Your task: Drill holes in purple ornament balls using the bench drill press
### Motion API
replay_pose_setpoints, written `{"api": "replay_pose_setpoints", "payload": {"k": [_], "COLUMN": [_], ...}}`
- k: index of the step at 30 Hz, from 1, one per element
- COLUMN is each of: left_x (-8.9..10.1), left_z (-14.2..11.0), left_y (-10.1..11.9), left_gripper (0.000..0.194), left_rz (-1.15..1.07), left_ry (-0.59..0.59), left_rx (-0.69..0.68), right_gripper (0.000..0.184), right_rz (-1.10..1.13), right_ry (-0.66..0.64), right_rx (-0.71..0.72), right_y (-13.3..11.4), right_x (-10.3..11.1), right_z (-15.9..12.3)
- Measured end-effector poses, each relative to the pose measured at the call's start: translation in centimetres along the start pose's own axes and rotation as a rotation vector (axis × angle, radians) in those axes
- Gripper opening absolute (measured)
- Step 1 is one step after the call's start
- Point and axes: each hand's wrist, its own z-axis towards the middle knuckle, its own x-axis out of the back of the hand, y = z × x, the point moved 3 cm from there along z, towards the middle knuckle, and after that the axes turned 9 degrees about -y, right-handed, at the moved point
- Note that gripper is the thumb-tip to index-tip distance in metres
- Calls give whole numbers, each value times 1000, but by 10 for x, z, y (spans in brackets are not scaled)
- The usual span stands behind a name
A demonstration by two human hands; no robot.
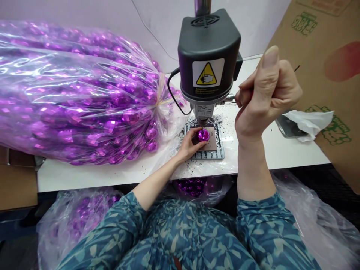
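Observation:
Under the chuck of a black bench drill press (209, 56), my left hand (190, 145) grips a shiny purple faceted bead (203, 135) between thumb and fingers. The bead rests on a brown square board (212, 144) laid over the slotted metal base (221, 153). My right hand (267, 90) is raised at the right side of the machine. Its fingers are wrapped round the feed lever (230, 98), whose grip is mostly hidden in the fist. Whether the drill bit touches the bead is too small to tell.
A big tied clear bag of purple beads (84, 93) lies on the white table (112, 174) at left. Dark shavings surround the base. At right are a phone (289, 125), a crumpled tissue (312, 122) and a large cardboard box (317, 48). More bagged beads (90, 210) hang below the front edge.

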Motion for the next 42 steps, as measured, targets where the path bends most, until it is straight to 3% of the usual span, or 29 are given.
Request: {"api": "replay_pose_setpoints", "payload": {"k": [6, 11, 18, 26, 29, 32, 34, 35, 39, 42], "left_x": [2, 2, 2, 2, 2, 2, 2, 3, 6, 6], "left_z": [-1, -2, -3, -3, -3, -2, -1, -1, -15, -46], "left_y": [1, 4, 4, 6, 7, 6, 7, 8, 19, 37], "left_gripper": [61, 62, 64, 61, 62, 62, 61, 61, 54, 47], "left_rz": [14, 15, -6, -11, -21, -5, -13, -22, 46, 198], "left_ry": [-2, -28, -36, -27, -20, -4, 4, 9, 59, 30], "left_rx": [12, -14, -15, 0, 6, 21, 25, 19, -39, -165], "right_gripper": [58, 57, 44, 41, 47, 51, 54, 56, 60, 61], "right_rz": [54, 216, 255, 260, 261, 248, 178, 180, 193, 206], "right_ry": [24, 39, 18, 79, 68, 71, 89, 82, 0, -11], "right_rx": [46, 134, 312, 460, 490, 367, 118, 67, -7, -20], "right_y": [-4, 7, 23, 43, 39, 20, 9, 3, -5, -1], "right_x": [6, 12, 17, 20, 19, 13, 6, 2, -11, -13], "right_z": [-19, -32, -42, -54, -55, -39, -18, -8, 24, 29]}}
